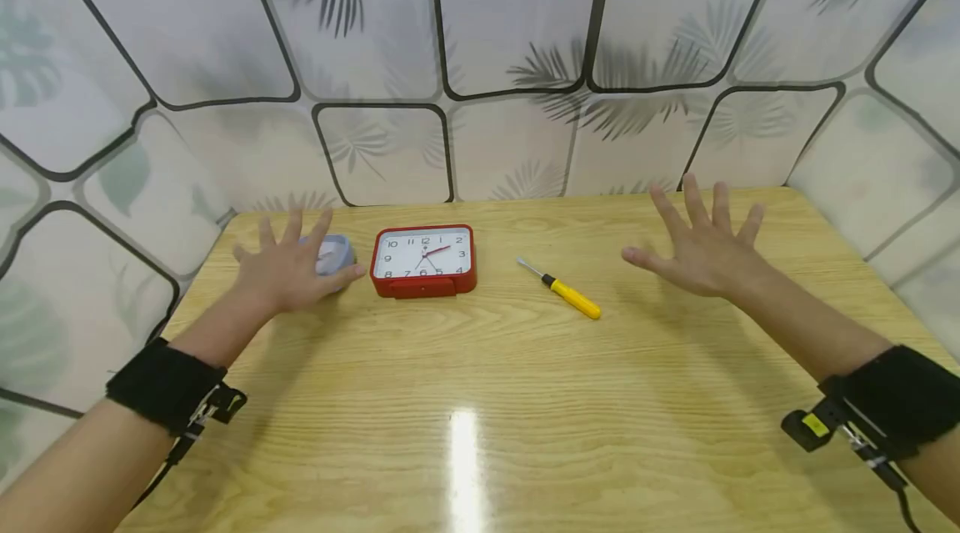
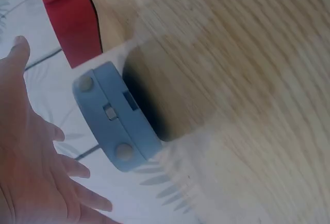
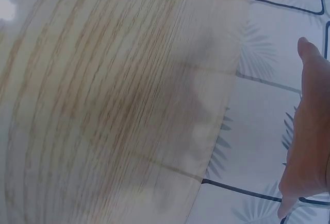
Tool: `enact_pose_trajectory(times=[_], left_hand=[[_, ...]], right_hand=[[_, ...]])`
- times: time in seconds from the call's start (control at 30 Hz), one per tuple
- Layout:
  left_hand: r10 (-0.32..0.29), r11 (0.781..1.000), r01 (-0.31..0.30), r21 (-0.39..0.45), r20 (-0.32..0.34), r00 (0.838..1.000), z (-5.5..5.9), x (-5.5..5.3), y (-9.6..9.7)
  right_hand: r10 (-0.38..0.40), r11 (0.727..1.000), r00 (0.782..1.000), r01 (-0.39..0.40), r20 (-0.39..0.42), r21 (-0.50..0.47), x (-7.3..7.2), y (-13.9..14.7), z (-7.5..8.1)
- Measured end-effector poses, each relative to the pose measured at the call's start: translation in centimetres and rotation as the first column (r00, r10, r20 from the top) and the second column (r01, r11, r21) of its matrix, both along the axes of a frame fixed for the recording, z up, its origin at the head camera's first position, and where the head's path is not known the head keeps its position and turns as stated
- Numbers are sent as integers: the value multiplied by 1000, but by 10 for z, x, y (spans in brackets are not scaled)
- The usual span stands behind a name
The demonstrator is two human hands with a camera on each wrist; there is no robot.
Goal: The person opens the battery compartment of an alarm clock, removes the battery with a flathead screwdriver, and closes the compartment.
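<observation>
two bare hands are held out over the table [image 1: 375, 383], fingers straight and spread, neither gripping anything. the left hand [image 1: 281, 270] is at the far left of the table, in front of a pale blue round-cased object [image 1: 344, 251] and hiding part of it in the head view; the left wrist view shows a gap between the fingers and this object, along with two round knobs and a small switch on its casing.

just to the right of the blue object is a red clock [image 1: 424, 288], its white face with black numerals turned toward the head camera. further right, well apart from the clock, a screwdriver [image 1: 574, 297] with a yellow handle and black collar lies slantwise on the table, metal tip toward the far left and handle end toward the near right. the right hand [image 1: 705, 253] is to the right of the screwdriver and apart from it, palm over the wood.

black bands [image 1: 167, 384] with small cameras wrap both wrists, and behind the table is a wall covering [image 1: 517, 141] patterned with dark-outlined panels and grey leaves
</observation>
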State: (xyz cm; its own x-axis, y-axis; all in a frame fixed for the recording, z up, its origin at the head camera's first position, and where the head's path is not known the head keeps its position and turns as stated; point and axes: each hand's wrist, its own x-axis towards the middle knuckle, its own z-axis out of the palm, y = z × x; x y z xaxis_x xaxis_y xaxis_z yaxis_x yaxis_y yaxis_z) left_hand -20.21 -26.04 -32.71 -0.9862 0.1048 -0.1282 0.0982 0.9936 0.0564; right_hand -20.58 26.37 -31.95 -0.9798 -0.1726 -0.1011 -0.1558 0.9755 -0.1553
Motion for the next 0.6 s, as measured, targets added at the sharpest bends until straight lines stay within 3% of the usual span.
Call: enact_pose_trajectory(times=[0.13, 0.33, 0.6], left_hand=[[27, 1000, -27, -1, 63, 998, -3, -3, -8], [19, 999, -22, 32, 112, 994, -8, -9, -15], [36, 989, -41, 141, 37, 999, -16, -18, -18]], right_hand=[[13, 1000, 1000, -13, -10, -1, 1, -2, -2], [32, 999, 999, -32, -2, -13, 3, -7, -4], [48, 999, 999, -47, 19, -21, 6, -16, -5]])
